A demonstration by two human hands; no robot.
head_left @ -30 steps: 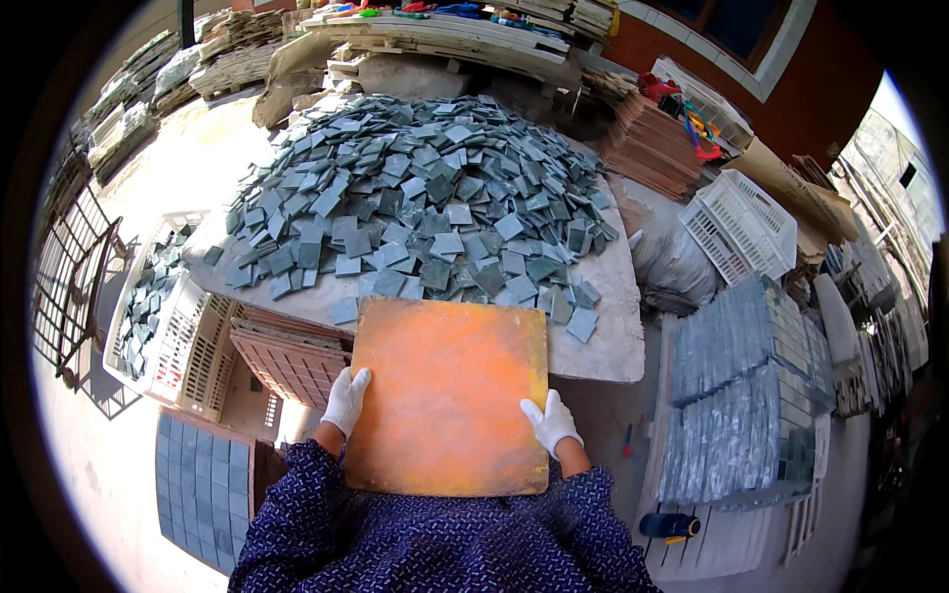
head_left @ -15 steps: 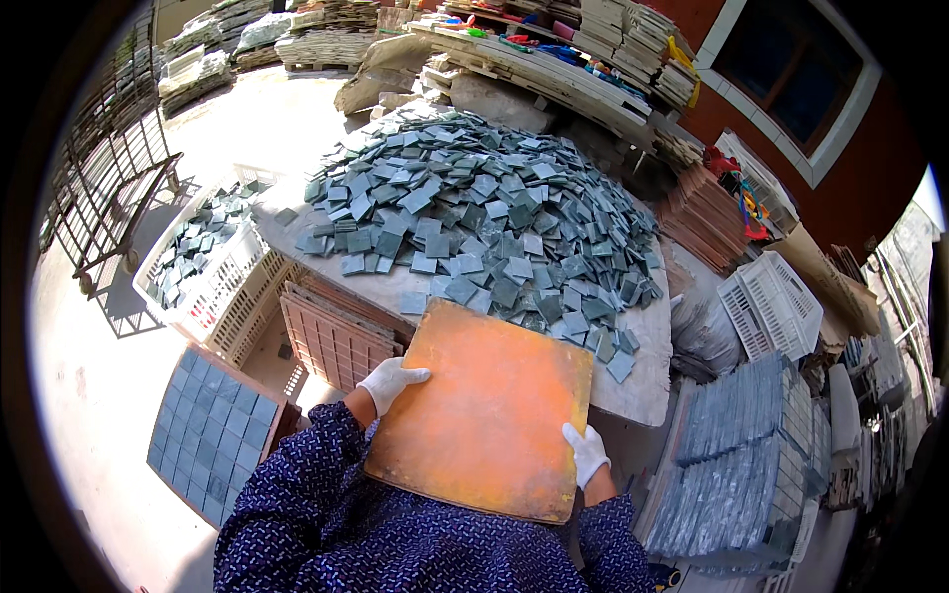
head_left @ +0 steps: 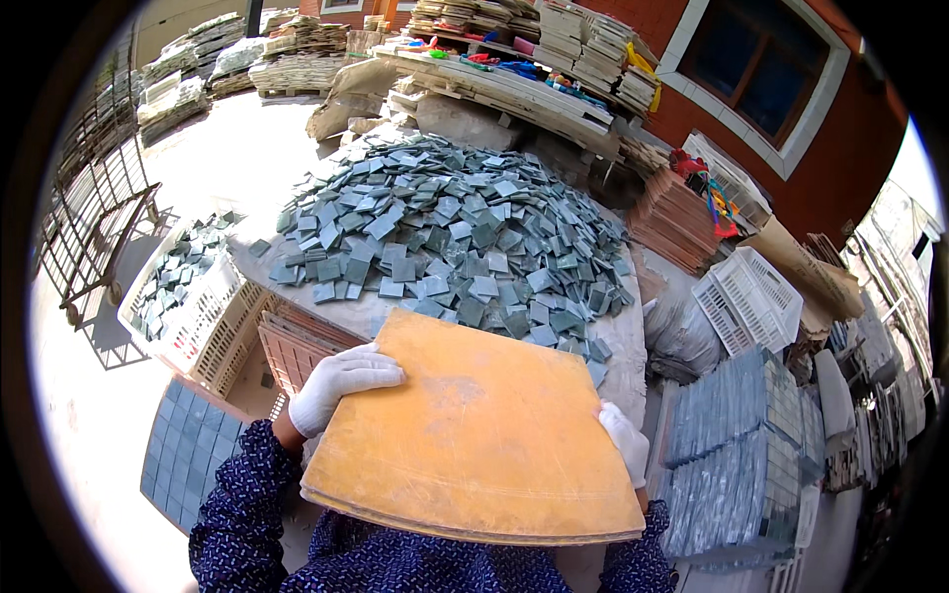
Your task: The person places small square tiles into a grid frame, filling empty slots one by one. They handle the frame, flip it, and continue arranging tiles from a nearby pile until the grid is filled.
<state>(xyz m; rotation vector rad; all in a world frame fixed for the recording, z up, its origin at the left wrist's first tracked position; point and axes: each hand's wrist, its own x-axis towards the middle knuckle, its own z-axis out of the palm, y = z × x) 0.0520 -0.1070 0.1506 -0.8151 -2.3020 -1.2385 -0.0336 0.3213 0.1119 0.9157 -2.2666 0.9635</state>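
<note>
In front of my body I hold a flat, square yellow-orange board [head_left: 484, 435] with scuffed marks on its face. Its near edge looks layered, as if two sheets lie together. My left hand [head_left: 346, 385], in a white glove, is closed on the left edge, with fingers over the top. My right hand [head_left: 626, 442], also gloved, grips the right edge; some of its fingers are hidden. Beyond the board, a heap of small grey-green stone tiles [head_left: 445, 227] covers much of a pale work table [head_left: 629, 326]. The board overlaps the table's near part.
Brown grid trays [head_left: 287, 351] stand left of the board, beside a white plastic crate [head_left: 222, 321] of loose tiles. A panel of square tiles [head_left: 188, 455] lies lower left. At right are stacked tile sheets [head_left: 717, 474] and another white crate [head_left: 748, 299]. A metal cart [head_left: 104, 232] stands far left.
The board has come closer to me and tilted, so its layered near edge shows. Both hands keep their hold; my left hand now lies further over the top. The whole view has shifted slightly.
</note>
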